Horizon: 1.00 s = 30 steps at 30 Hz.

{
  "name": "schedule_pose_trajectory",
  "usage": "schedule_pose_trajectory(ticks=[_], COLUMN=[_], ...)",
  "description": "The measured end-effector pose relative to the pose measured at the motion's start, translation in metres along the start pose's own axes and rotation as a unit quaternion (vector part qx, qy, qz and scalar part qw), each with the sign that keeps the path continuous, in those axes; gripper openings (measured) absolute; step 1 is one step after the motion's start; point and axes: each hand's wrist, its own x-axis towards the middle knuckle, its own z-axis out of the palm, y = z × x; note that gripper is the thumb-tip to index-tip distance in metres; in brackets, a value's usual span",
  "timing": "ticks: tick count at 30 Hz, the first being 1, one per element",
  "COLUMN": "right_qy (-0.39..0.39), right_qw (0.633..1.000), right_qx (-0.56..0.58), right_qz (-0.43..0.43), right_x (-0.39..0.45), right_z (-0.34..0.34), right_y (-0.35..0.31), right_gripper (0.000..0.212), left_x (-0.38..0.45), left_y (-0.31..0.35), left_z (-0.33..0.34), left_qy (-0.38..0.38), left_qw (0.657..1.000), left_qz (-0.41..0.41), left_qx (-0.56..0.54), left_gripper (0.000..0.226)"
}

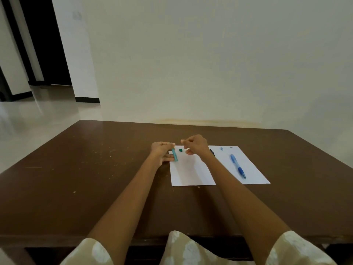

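**Both hands at the far left corner of the paper, teal tube in the left**

Both bare forearms stretch straight out from the near edge across the brown table (80, 169) and draw together toward the middle. The left hand (162, 152) lies low at the left edge of the sheet of paper (191, 173), its fingers (169, 159) partly extended along the surface. It holds a short teal tube (174, 154), which stands slanted between thumb and fingers, lower end at the paper's edge.

The right hand (196, 145) is lifted slightly above the paper's far part, knuckles up and fingers curled inward, with the thumb and forefinger pointing left toward the other hand. I cannot tell whether it pinches anything.

A small green piece (180, 149) lies on the paper between the hands, touching neither. A blue pen (237, 166) lies further right on the sheet, well apart from the hands.
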Motion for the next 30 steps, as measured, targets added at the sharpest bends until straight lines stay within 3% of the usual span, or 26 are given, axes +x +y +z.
schedule_pose_trajectory(ticks=[5,10,15,18,21,25,30], right_qy=[-0.108,-0.088,-0.056,-0.054,-0.065,-0.075,-0.109], right_qw=[0.994,0.985,0.974,0.949,0.909,0.855,0.856], right_qx=[0.014,0.138,0.188,0.28,0.377,0.471,0.472], right_qz=[0.003,0.058,0.11,0.138,0.165,0.204,0.181], right_x=[-0.03,-0.043,-0.047,-0.048,-0.049,-0.046,-0.048], right_z=[-0.006,-0.01,-0.017,-0.02,-0.025,-0.031,-0.028], right_y=[-0.007,-0.004,0.002,0.006,0.009,0.014,0.016], right_gripper=[0.038,0.02,0.024,0.021,0.009,0.011,0.01], left_x=[-0.015,-0.025,-0.027,-0.029,-0.033,-0.033,-0.034], left_y=[-0.001,-0.003,-0.005,-0.007,-0.007,-0.011,-0.021], left_z=[0.014,0.028,0.042,0.044,0.041,0.04,0.045], left_qy=[0.008,0.024,0.039,0.023,-0.024,-0.059,-0.096], left_qw=[0.993,0.984,0.978,0.97,0.941,0.897,0.856], left_qz=[-0.018,-0.013,-0.041,-0.034,-0.055,-0.062,-0.055], left_qx=[-0.112,-0.174,-0.199,-0.24,-0.334,-0.434,-0.505], left_gripper=[0.022,0.029,0.031,0.037,0.05,0.057,0.058])
